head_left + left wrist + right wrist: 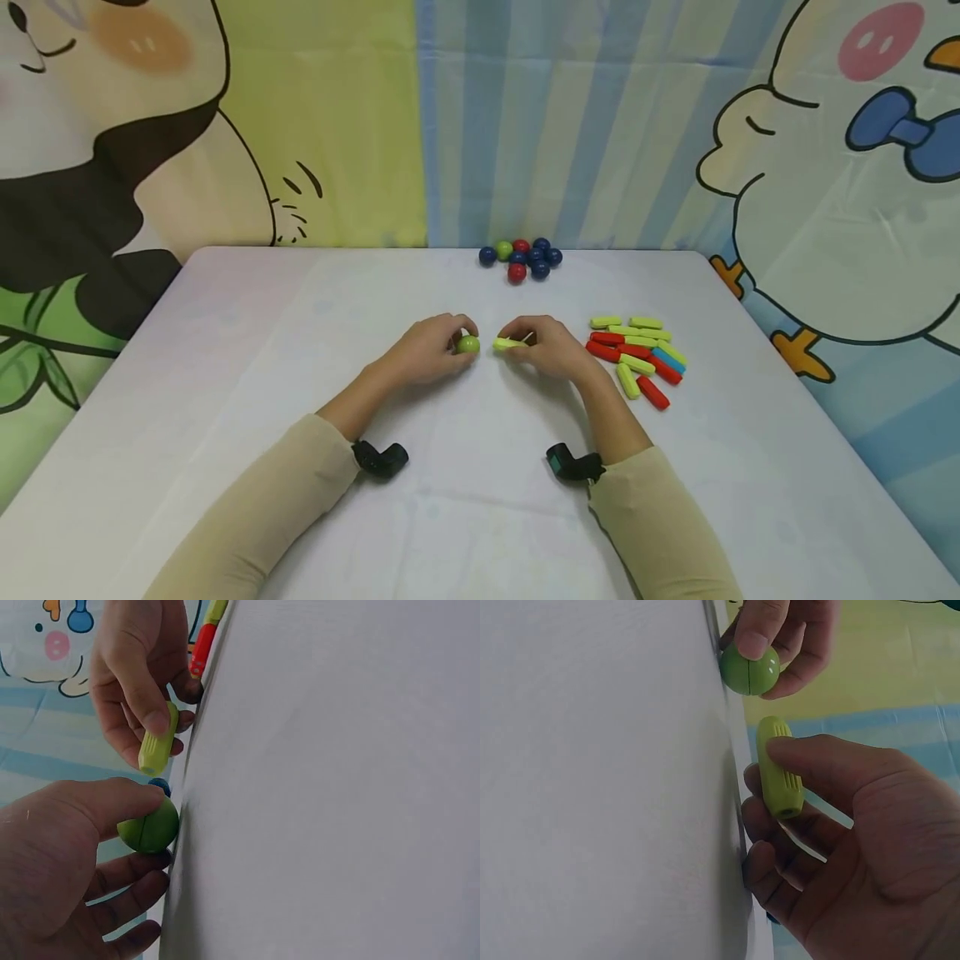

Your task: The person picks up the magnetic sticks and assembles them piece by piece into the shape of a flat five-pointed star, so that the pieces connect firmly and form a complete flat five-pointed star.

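Note:
My left hand point(435, 346) pinches a green ball point(468, 344) between thumb and fingers, just above the middle of the table. A seam line runs across the ball point(750, 671) in the right wrist view. Facing it, my right hand point(546, 343) pinches a yellow-green stick point(507, 343) with ridges on its side; the stick point(781, 769) has a small hole in its end. A narrow gap separates ball and stick, their near ends pointing toward each other. In the left wrist view, the thumb of the right hand point(139, 675) lies along the stick point(159, 742).
Several blue and red balls point(517, 273) and one green ball point(504, 250) sit at the table's far edge. Right of my right hand lies a cluster of yellow-green sticks point(628, 381), red sticks point(652, 392) and a blue one point(669, 360). A cartoon-printed cloth point(570, 125) hangs behind the white table point(225, 400).

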{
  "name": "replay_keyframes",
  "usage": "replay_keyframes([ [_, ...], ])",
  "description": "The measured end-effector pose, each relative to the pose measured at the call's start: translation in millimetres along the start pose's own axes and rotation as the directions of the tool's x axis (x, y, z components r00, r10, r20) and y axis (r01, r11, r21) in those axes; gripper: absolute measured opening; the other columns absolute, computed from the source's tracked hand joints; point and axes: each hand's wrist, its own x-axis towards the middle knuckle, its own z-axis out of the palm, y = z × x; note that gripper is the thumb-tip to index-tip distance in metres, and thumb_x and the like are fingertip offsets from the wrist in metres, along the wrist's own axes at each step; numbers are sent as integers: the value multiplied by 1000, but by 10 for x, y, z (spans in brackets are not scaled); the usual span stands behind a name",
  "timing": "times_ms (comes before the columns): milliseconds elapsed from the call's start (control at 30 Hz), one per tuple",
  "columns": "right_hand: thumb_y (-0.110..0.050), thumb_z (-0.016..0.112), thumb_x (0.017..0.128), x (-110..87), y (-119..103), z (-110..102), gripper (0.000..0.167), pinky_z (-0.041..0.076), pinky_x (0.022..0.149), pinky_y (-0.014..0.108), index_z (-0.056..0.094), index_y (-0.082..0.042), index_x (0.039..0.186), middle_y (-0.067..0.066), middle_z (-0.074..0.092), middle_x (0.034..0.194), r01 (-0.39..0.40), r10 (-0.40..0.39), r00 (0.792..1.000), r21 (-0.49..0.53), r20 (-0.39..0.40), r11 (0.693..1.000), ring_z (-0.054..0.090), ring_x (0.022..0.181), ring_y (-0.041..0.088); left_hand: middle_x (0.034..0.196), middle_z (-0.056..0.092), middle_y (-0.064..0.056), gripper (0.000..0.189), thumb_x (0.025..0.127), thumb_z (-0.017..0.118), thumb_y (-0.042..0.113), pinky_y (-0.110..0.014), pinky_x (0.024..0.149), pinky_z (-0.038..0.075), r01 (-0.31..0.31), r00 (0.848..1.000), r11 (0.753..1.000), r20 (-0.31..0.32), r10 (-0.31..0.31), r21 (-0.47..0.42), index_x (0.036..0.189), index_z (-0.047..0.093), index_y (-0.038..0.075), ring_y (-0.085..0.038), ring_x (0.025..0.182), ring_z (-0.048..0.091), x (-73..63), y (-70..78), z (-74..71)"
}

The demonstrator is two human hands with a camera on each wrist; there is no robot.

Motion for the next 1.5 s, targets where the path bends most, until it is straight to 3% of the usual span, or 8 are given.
replay_keyframes([
  [233,-15,70,96,51,-72,75,25,50,90,34,73,-14,121,7,71,119,36,-36,999,10,14,999,58,101,25,106,70,-5,33,94,75,24,-41,90,53,-14,995,997,-96,7,-77,122,62,12,-21,99,66,-64,-85,89],
  [500,-12,71,95,57,-130,143,23,51,91,36,74,-14,117,6,72,117,45,-45,999,6,4,999,58,100,24,104,69,-1,32,93,77,27,-38,87,53,-19,989,997,-148,8,-70,119,64,13,-19,96,65,-98,-109,149],
  [633,-14,71,95,51,-94,143,23,51,93,36,74,-15,117,6,71,118,31,-31,1000,8,-5,999,59,102,25,104,69,-1,32,92,77,28,-38,86,52,-10,988,997,-155,-2,-74,118,65,13,-18,95,64,-111,-103,165],
  [867,-18,75,93,69,-30,118,27,57,77,30,73,-15,120,7,70,120,0,3,999,89,-34,996,62,96,26,104,69,-1,31,92,78,29,-38,87,52,-5,985,996,-172,-11,-92,116,67,14,-19,95,63,-122,-102,161],
  [1233,-13,73,95,91,28,145,29,58,83,28,69,-9,124,9,68,123,-67,105,986,276,-127,959,66,96,23,104,71,-1,32,90,80,29,-39,89,52,-7,987,993,-160,-12,-122,116,68,14,-19,97,64,-136,-85,152],
  [1500,-10,72,95,126,-15,191,29,59,85,24,68,-6,123,13,66,124,-79,147,976,367,-162,927,66,100,21,107,73,1,34,88,83,27,-38,91,53,-88,985,986,-160,65,-140,117,71,15,-17,98,65,-139,-118,188],
])
